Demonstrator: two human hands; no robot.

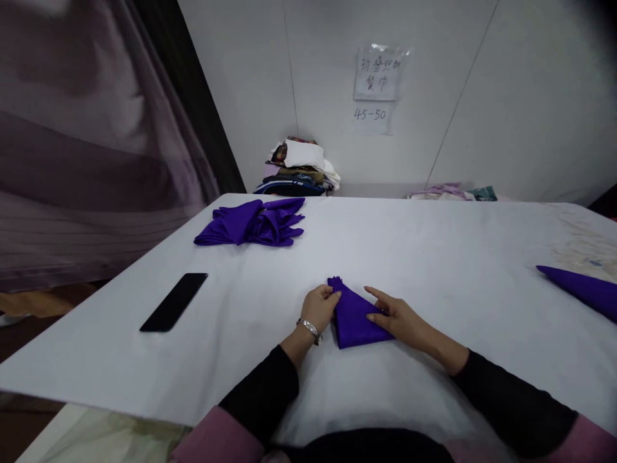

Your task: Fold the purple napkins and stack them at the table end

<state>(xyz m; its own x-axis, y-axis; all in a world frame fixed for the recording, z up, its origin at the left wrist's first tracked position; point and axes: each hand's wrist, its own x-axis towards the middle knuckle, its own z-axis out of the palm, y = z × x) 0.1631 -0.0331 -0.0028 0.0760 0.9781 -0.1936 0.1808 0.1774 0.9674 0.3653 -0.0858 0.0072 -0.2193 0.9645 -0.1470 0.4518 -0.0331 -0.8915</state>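
Note:
A folded purple cloth (359,321) lies on the white table in front of me, roughly triangular, with a zigzag-cut edge at its top left tip. My left hand (321,308), with a silver bracelet at the wrist, pinches that upper left tip between thumb and fingers. Resting at the cloth's right side, my right hand (393,318) has its thumb on the fabric and its index finger stretched out apart from it. Where its other fingers meet the cloth is partly hidden.
Crumpled purple cloths (253,222) lie at the back left, above a black phone (174,302). A purple folded piece (581,289) is at the right edge. Stacked clothes (299,170) stand behind the white table (434,251); a paper sign (378,77) hangs on the wall.

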